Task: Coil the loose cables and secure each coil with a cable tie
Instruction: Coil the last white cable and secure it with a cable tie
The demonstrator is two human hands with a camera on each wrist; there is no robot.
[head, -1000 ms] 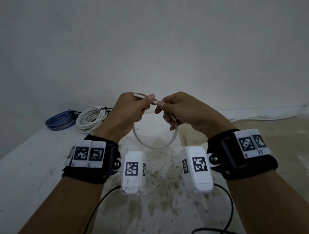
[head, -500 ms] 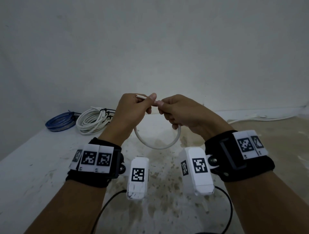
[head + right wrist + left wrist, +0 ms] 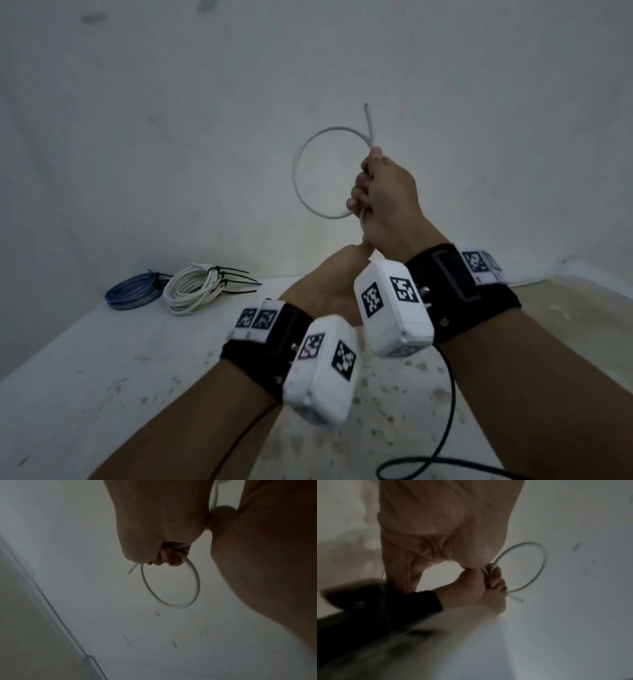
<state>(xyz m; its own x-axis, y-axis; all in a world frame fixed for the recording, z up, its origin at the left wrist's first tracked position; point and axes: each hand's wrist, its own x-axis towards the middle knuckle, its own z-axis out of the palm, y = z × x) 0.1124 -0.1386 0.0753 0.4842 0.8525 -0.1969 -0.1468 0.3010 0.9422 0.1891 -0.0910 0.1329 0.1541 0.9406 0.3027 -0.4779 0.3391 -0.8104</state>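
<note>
White cable [image 3: 301, 185], one loop so far, stands above the right hand [image 3: 387, 202] gripping its crossing, while the left hand [image 3: 329, 287] just beneath pinches the trailing run; coiling has begun, and feeding another turn looks next.

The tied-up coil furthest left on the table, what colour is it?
Blue: the blue coil lies beside a white coil, clearest in the head view.

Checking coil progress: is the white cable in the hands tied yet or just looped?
Just looped. The white cable forms one open ring pinched in the right hand, free end sticking up; no tie visible on it.
</note>
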